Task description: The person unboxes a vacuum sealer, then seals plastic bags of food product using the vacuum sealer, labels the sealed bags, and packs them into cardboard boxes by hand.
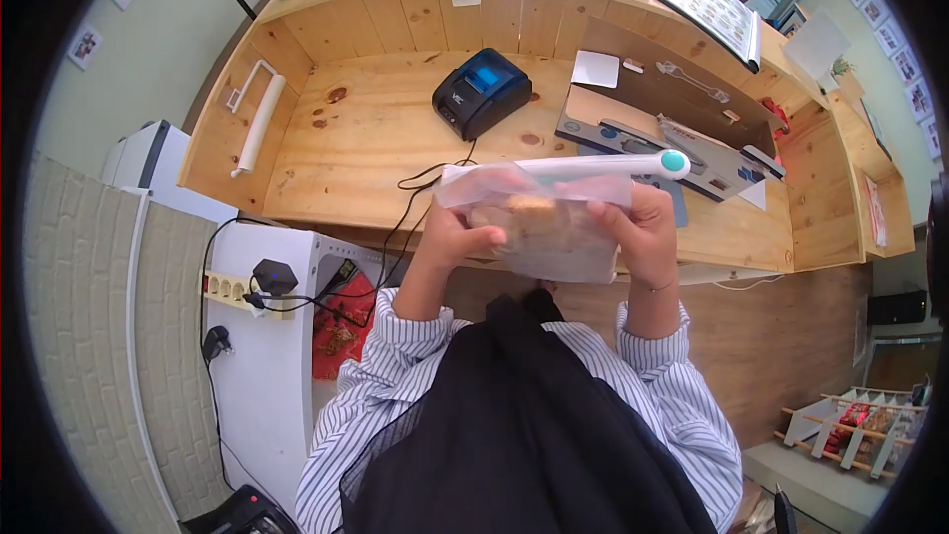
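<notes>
Bag (568,255): both hands holding it up, desk's (366,138) near side
Left hand (450,232): fingers closed on left edge
Right hand (649,232): pinching right edge
White bar (603,166): just beyond
Next: needs even grip, probably

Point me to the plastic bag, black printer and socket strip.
Plastic bag (565,259): head view, lower middle of its cloudy film.
Black printer (478,104): head view, middle of its casing.
Socket strip (240,292): head view, its face, among the sockets.
</notes>
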Available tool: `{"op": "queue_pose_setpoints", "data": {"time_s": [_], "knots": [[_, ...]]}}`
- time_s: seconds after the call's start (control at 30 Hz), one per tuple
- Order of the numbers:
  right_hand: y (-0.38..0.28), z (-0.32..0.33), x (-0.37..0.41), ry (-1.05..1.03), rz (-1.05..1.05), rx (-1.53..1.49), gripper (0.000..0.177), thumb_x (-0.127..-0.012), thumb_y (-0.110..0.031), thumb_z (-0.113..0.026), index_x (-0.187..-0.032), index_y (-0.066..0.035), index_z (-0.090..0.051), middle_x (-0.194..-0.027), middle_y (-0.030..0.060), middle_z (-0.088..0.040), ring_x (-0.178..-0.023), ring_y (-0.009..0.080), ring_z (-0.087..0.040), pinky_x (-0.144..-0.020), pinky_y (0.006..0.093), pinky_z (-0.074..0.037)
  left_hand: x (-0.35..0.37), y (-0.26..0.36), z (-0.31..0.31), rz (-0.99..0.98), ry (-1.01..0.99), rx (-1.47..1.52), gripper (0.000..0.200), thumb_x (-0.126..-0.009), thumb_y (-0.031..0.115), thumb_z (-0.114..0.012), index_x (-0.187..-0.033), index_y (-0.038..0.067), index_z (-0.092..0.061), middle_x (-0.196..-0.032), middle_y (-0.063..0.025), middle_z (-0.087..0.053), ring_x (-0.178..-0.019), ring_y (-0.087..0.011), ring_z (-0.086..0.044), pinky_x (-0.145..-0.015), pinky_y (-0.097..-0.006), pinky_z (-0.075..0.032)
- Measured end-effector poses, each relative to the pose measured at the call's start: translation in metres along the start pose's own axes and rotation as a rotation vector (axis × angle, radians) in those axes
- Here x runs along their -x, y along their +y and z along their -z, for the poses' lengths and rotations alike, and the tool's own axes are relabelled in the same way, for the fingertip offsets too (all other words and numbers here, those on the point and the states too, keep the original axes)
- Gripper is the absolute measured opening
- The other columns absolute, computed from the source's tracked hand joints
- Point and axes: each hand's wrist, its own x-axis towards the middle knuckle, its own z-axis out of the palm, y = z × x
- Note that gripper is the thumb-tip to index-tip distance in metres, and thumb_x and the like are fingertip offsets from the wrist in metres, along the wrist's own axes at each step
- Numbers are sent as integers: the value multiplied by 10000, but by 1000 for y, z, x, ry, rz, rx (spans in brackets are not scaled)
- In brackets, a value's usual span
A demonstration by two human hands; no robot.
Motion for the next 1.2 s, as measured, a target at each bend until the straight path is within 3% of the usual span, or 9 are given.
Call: {"op": "queue_pose_setpoints", "data": {"time_s": [0.17,0.23,0.3,0.43,0.5,0.77,0.83,0.97,1.2], "knots": [[8,-12,11,173,-181,-89,176,-789,-89,-563,-900,38,-610,-872,94,-623,-764,111,-565,-683,222,-438,-4,0,-11,163,58,-69,380,-654,214,-713,-932,-14,-591,-897,-83,-599,-822,-146,-559,-740,-259,-434],[30,-15,11,290,-262,-470,187,-795,-102,-556,-900,44,-606,-875,107,-620,-786,128,-578,-708,238,-456,-4,-4,-15,263,101,17,277,-689,168,-686,-887,-12,-615,-851,-69,-612,-774,-126,-566,-706,-232,-438],[59,-14,18,346,-312,-539,188,-793,-106,-559,-890,49,-603,-873,113,-618,-795,141,-583,-716,248,-463,-1,-17,-14,426,258,51,230,-713,154,-664,-868,-11,-624,-789,-62,-619,-723,-115,-570,-680,-214,-440],[114,-13,38,493,-548,-687,191,-789,-111,-564,-882,53,-593,-875,117,-611,-790,170,-588,-713,262,-473,16,-82,13,749,285,187,224,-726,167,-650,-864,-7,-618,-824,-70,-614,-773,-124,-567,-696,-235,-442],[146,-10,53,545,-623,-736,190,-791,-107,-559,-891,53,-585,-874,114,-608,-785,175,-587,-710,266,-474,26,-120,27,916,235,232,301,-744,206,-632,-956,-2,-584,-923,-74,-593,-848,-159,-559,-745,-270,-443],[181,12,56,671,-701,-939,168,-813,-88,-522,-911,44,-558,-889,104,-592,-788,183,-579,-702,284,-476,15,-145,26,1007,152,389,368,-798,250,-568,-1072,12,-503,-1034,-83,-547,-939,-170,-531,-790,-288,-443],[183,18,48,737,-691,-757,197,-826,-136,-516,-941,20,-547,-910,84,-582,-832,172,-563,-740,279,-457,7,-147,23,1011,157,366,373,-807,258,-556,-1084,16,-493,-1039,-82,-545,-960,-168,-522,-791,-288,-446],[197,31,35,758,-664,-806,181,-814,-110,-531,-921,34,-557,-902,88,-584,-807,169,-565,-715,268,-464,1,-152,19,1029,173,399,397,-780,256,-597,-1073,9,-496,-1041,-75,-544,-933,-151,-535,-792,-278,-438],[217,30,26,865,-705,-452,131,-750,-39,-590,-845,51,-594,-772,79,-599,-669,143,-568,-615,237,-457,0,-170,16,1030,341,298,405,-750,182,-622,-1070,-24,-483,-985,-102,-559,-874,-184,-562,-750,-294,-464]]}}
